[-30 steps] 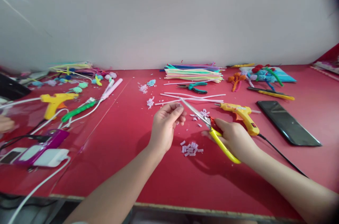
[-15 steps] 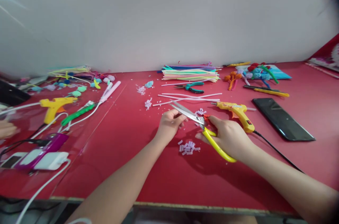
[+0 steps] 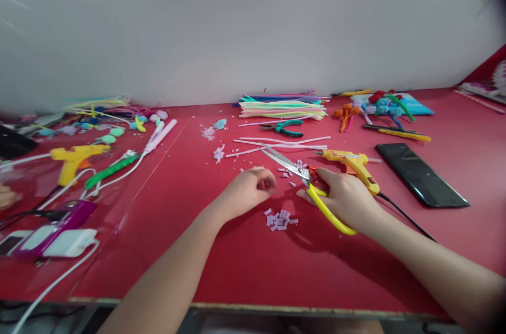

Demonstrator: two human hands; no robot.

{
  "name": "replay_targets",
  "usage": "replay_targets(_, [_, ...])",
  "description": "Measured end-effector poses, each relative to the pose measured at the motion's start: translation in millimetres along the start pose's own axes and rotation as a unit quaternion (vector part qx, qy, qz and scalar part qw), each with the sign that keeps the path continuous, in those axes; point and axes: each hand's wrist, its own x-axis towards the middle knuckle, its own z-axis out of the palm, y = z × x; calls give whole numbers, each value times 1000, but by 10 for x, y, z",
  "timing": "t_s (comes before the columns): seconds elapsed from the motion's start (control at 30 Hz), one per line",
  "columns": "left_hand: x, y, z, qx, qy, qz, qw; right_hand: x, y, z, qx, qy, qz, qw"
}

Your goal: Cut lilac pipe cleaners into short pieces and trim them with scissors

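Observation:
My right hand [image 3: 350, 199] grips a pair of scissors [image 3: 289, 164] by the yellow handles, with the blades pointing to the upper left. To the left of the blades is my left hand [image 3: 243, 192]. Its fingers are curled in, and whatever may be between them is hidden. Below the hands lies a small pile of short lilac cut pieces [image 3: 280, 220]. More lilac bits [image 3: 285, 172] are scattered under the blades. Just beyond the scissor tips, several long pale-pink pipe cleaners [image 3: 276, 143] lie crossed on the red table [image 3: 237, 265].
Pliers [image 3: 288, 127] lie before a bundle of coloured pipe cleaners [image 3: 282, 108]. At right are a yellow glue gun [image 3: 356, 165] and a phone [image 3: 421, 176]. At left are another glue gun [image 3: 75, 160], a purple power strip [image 3: 65, 223] with cables and a co-worker's hand [image 3: 7, 196].
My left hand has drawn back from the scissor blades, down and to the left, and its fingers have curled. The scissors have shifted slightly to the right in my right hand.

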Motion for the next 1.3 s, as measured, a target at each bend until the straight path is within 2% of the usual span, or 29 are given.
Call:
replay_targets(0.07, [-47,88,-34,36,-61,15,997,2,1,3,-1,-3,0,1000])
replay_targets(0.23, [-136,160,-96,113,-88,-3,990,2,4,20,4,-3,-8,1000])
replay_targets(0.33, [-155,132,-53,117,-78,-1,990,2,2,32,1,-4,-9,1000])
replay_targets(0.47, [-134,142,26,117,-33,0,993,1,-18,32,15,-10,-3,1000])
replay_targets(0.6, [-97,235,106,33,21,6,999,-34,-73,24,106,-40,-4,994])
replay_targets(0.67, [-98,291,165,-12,15,24,1000,-66,-110,19,187,-80,-8,979])
replay_targets(0.77, [-119,356,250,-27,-5,68,997,-109,-161,5,306,-131,-4,943])
replay_targets(0.9, [-138,384,296,-2,-3,115,993,-118,-188,-32,374,-154,18,914])
replay_targets(1.0, [-136,374,293,24,-1,125,992,-102,-174,-39,374,-167,27,912])
replay_targets(1.3, [-136,347,270,58,-13,130,990,-113,-156,32,369,-146,30,917])
